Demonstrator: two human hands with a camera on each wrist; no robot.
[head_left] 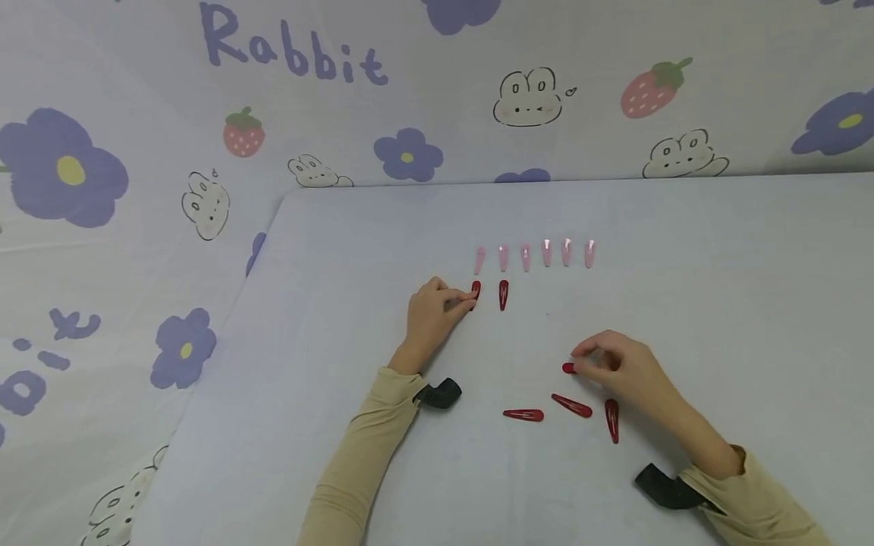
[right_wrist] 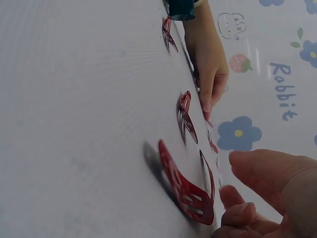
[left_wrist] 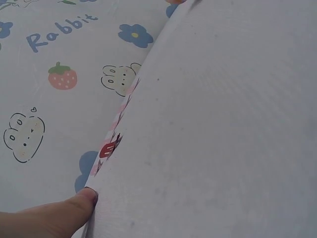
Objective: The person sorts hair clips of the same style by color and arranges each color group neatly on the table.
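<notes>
My left hand [head_left: 433, 313] pinches a red hair clip [head_left: 476, 287] between thumb and forefinger, at the left of the lower row. A second red clip [head_left: 504, 294] lies beside it. Above them runs a row of several pink hair clips [head_left: 526, 257]. My right hand [head_left: 624, 368] reaches over another red clip [head_left: 568, 368], thumb and forefinger apart; the thumb partly covers that clip in the head view. In the right wrist view, the thumb [right_wrist: 270, 166] stays separated from the fingers. The left wrist view shows only the left thumb [left_wrist: 74, 210].
Near the right hand lie three more loose red clips: a sideways one [head_left: 523, 415], a slanted one [head_left: 572, 405] and one under the wrist [head_left: 611, 421]. White cloth covers the table [head_left: 328, 303]. Behind hangs a printed curtain [head_left: 451, 98]. Dark wrist cameras [head_left: 440, 393] sit at both cuffs.
</notes>
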